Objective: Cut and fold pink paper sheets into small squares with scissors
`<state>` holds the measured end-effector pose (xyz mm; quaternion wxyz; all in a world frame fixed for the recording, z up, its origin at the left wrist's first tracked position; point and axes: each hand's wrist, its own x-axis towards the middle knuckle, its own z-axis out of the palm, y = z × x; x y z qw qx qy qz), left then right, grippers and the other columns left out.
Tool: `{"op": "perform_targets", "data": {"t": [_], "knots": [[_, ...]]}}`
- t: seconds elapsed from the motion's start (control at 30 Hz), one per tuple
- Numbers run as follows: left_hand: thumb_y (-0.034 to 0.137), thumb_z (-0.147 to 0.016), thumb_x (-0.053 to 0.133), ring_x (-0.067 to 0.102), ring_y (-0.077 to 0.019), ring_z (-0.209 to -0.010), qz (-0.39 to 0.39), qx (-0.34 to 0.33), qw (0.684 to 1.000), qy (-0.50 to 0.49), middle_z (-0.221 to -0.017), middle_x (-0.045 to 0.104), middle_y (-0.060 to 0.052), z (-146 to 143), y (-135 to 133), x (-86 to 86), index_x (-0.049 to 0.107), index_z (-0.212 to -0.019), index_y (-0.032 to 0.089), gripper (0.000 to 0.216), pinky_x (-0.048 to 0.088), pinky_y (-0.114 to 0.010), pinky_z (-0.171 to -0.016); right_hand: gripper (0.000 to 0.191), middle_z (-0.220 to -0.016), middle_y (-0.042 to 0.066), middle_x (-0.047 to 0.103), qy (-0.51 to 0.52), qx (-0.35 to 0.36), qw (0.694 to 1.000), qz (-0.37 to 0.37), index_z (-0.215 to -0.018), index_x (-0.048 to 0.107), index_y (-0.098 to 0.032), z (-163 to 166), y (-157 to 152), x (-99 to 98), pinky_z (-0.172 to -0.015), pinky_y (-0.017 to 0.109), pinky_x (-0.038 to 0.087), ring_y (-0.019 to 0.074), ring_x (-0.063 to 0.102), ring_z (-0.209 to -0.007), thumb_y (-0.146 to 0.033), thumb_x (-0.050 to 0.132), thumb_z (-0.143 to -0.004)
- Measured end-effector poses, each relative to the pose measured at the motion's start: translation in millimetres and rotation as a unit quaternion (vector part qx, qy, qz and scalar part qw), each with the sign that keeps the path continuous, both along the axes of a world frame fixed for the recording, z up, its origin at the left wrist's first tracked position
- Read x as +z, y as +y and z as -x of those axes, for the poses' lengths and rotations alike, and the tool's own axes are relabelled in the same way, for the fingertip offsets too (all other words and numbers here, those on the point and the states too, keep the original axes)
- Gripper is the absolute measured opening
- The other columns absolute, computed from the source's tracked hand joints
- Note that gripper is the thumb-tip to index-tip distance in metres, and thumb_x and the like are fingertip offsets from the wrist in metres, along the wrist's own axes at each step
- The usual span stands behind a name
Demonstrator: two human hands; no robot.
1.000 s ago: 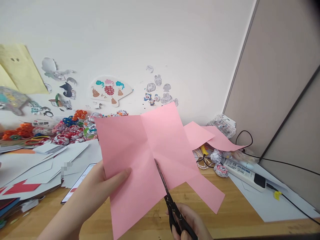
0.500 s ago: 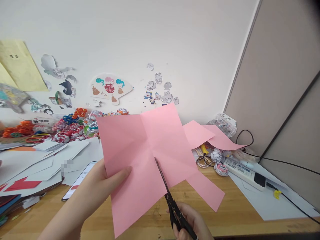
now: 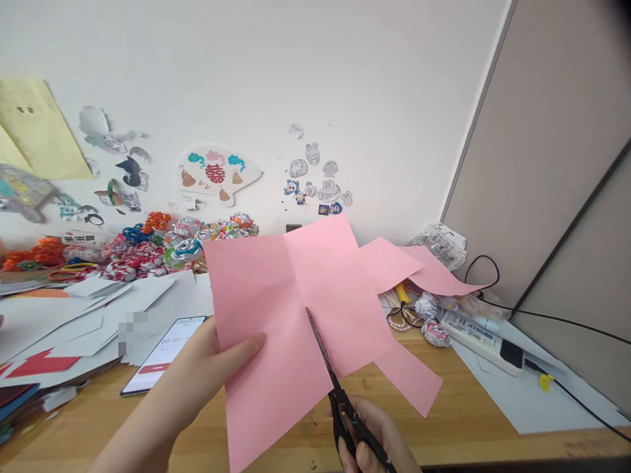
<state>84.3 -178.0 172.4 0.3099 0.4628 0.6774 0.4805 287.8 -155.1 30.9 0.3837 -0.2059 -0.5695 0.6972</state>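
Slightly rightward since the earlier frame: your left hand and the pink sheet, baring more of the phone at left. You hold the sheet above the near middle of the table, thumb pressed on its face, other fingers hidden behind. Right hand: fingers wrapped round the scissors' handles; blades point toward the centre crease. Risk, as judged: paper right of the blades looks unsupported; sagging or twisting could make the cut wander or tear. Writing: phone timer 00:01:1-something; red 囍 on the far wall; power strip print, right, illegible.
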Motion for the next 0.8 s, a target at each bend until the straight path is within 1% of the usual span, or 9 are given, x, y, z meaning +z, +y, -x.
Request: {"op": "perform_targets", "data": {"t": [0.17,0.37,0.6,0.8], "knots": [[0.045,-0.061,0.063,0.064,-0.0288,-0.08,-0.014,0.012,1.0,-0.006,-0.093,0.07,-0.006,-1.6,0.3,-2.7,0.06,-0.097,0.022,0.043,0.05,-0.03,-0.058,0.07,-0.054,-0.005,0.044,-0.025,0.017,1.0,-0.003,-0.098,0.051,-0.012,-2.0,3.7,0.2,-0.042,0.018,0.031,0.0046,0.036,-0.041,-0.071,0.054,-0.06],[0.043,-0.062,0.063,0.064,-0.0275,-0.08,-0.016,0.016,1.0,-0.005,-0.094,0.07,-0.005,-3.6,-0.8,-1.5,0.061,-0.09,0.022,0.036,0.05,-0.028,-0.057,0.068,-0.056,-0.005,0.043,-0.025,0.013,1.0,-0.001,-0.098,0.051,-0.012,-3.2,2.9,-0.8,-0.042,0.018,0.03,0.005,0.037,-0.042,-0.069,0.056,-0.061],[0.044,-0.058,0.066,0.064,-0.0288,-0.079,-0.003,0.01,1.0,-0.006,-0.092,0.07,-0.005,-0.2,1.8,-1.9,0.061,-0.092,0.022,0.041,0.051,-0.029,-0.055,0.069,-0.057,-0.005,0.043,-0.024,0.004,1.0,0.009,-0.101,0.052,-0.012,-2.6,1.6,-1.1,-0.042,0.018,0.031,0.0051,0.038,-0.042,-0.068,0.059,-0.06],[0.044,-0.06,0.065,0.064,-0.0283,-0.079,-0.014,0.014,1.0,-0.004,-0.091,0.07,-0.005,-1.3,0.1,-1.7,0.062,-0.094,0.022,0.04,0.051,-0.029,-0.057,0.067,-0.055,-0.005,0.042,-0.031,-0.005,0.999,0.011,-0.099,0.053,-0.013,-1.4,1.6,2.2,-0.042,0.017,0.033,0.0046,0.037,-0.041,-0.067,0.06,-0.06]]}}
